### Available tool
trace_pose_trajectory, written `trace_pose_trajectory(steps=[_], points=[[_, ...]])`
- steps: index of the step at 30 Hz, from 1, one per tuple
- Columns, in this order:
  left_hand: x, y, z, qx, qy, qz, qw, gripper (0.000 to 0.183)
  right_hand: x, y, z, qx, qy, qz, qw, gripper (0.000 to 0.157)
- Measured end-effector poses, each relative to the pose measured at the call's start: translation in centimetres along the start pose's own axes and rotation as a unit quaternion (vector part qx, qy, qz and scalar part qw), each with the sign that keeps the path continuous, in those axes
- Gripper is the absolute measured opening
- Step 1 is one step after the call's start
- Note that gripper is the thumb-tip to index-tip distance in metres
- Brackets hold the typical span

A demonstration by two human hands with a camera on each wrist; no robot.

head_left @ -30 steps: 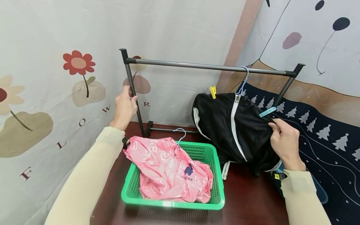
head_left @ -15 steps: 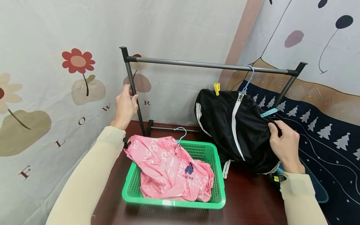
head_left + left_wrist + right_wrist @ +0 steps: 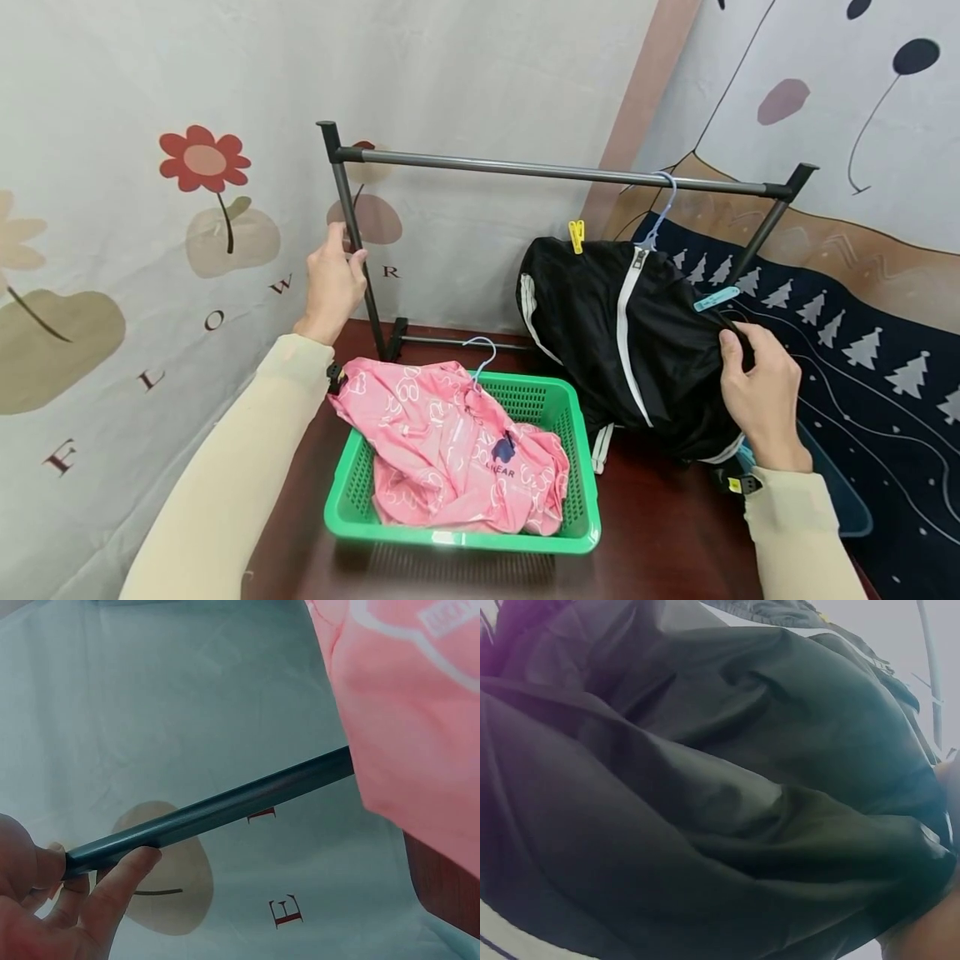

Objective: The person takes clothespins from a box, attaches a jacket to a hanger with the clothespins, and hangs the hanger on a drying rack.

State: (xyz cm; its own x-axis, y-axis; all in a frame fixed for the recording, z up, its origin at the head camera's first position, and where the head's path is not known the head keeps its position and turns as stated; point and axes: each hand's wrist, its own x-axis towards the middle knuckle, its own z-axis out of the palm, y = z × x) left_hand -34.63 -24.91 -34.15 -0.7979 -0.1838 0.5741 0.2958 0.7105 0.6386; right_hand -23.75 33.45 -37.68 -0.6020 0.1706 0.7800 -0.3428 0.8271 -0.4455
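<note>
My left hand [image 3: 333, 287] grips the left post [image 3: 351, 208] of a grey metal clothes rack; in the left wrist view its thumb and fingers curl round the dark tube [image 3: 210, 810]. A black jacket [image 3: 573, 308] with a white zip hangs from the top bar on a light-blue hanger [image 3: 663, 212]. At the jacket's right shoulder, my right hand [image 3: 765, 392] pinches the black cloth. Just above those fingers is a blue clothespin [image 3: 716, 299], and a yellow clothespin [image 3: 576, 237] sits on the other shoulder. Folds of black fabric [image 3: 705, 772] fill most of the right wrist view.
In front of the rack stands a green basket [image 3: 461, 540] with a pink jacket [image 3: 450, 450] in it, its blue hanger hook [image 3: 486, 354] sticking up. A blue container [image 3: 840, 492] is partly hidden behind my right forearm. Printed curtains line the back and sides.
The black jacket, its hanger and the yellow clothespin have shifted slightly right in the view. My right hand keeps its pinch, a little lower now. The left hand stays on the post.
</note>
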Motion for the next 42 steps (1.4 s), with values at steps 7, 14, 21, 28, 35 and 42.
trace_pose_trajectory(steps=[7, 14, 21, 28, 35, 42], points=[[0.0, 0.0, 0.0, 0.001, 0.0, -0.001, 1.0, 0.034, -1.0, -0.1, -0.3, 0.005, 0.01, 0.008, 1.0, 0.036], [0.0, -0.1, 0.0, -0.006, 0.0, -0.003, 1.0, 0.034, -2.3, -0.4, -0.4, 0.029, 0.021, 0.001, 0.999, 0.042], [0.0, -0.2, 0.2, -0.003, 0.001, -0.003, 1.0, 0.034, -3.7, -2.2, -0.5, 0.038, 0.052, -0.033, 0.997, 0.049], [0.1, -0.3, 0.2, -0.002, 0.012, 0.005, 0.9999, 0.034, -5.0, -3.9, -0.5, 0.039, 0.066, -0.054, 0.996, 0.049], [0.0, -0.3, 0.3, -0.002, 0.019, 0.011, 0.9998, 0.034, -6.1, -4.6, 0.2, 0.052, 0.072, -0.099, 0.991, 0.042], [0.1, -0.2, 0.3, -0.01, 0.02, 0.006, 0.9997, 0.035, -7.3, -4.8, 1.5, 0.076, 0.031, -0.113, 0.99, 0.045]])
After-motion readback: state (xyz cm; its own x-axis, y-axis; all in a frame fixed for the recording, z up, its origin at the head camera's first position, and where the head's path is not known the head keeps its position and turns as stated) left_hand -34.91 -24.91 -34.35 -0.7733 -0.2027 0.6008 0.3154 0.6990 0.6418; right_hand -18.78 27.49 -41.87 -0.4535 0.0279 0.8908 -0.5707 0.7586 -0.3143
